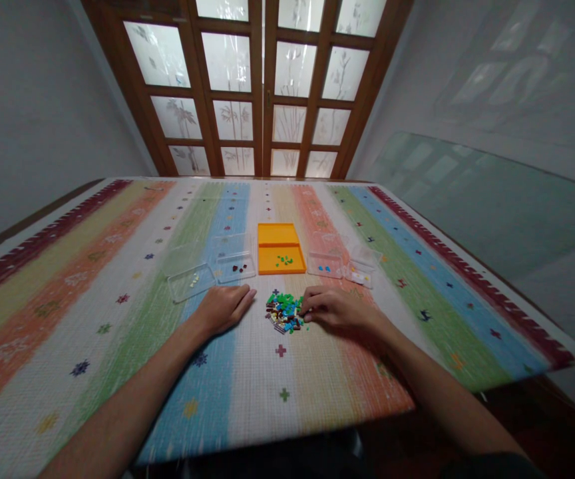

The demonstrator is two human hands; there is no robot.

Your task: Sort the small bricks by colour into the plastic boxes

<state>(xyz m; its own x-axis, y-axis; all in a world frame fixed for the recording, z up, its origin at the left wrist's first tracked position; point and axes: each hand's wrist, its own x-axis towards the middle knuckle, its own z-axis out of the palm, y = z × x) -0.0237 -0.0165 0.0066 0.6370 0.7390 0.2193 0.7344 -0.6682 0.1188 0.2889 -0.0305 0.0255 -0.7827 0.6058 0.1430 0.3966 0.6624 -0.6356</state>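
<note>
A heap of small toy building bricks (284, 313), green, blue, brown and pale, lies on the striped tablecloth between my hands. At its right edge, the fingers of my right hand (332, 307) are bent and pinched together; what they hold, if anything, is too small to make out. My left hand (225, 309) rests on the cloth left of the heap, apart from it, fingers stretched loosely and holding nothing. Behind the heap stands an open orange case (267, 268) with several green bricks (284, 260) in its near half.
Clear plastic boxes flank the orange case: one with pale pieces (178, 289), one with dark red pieces (224, 274), one with blue pieces (337, 273), and one with white and yellowish pieces (366, 284). Paned wooden doors (262, 133) stand beyond the table.
</note>
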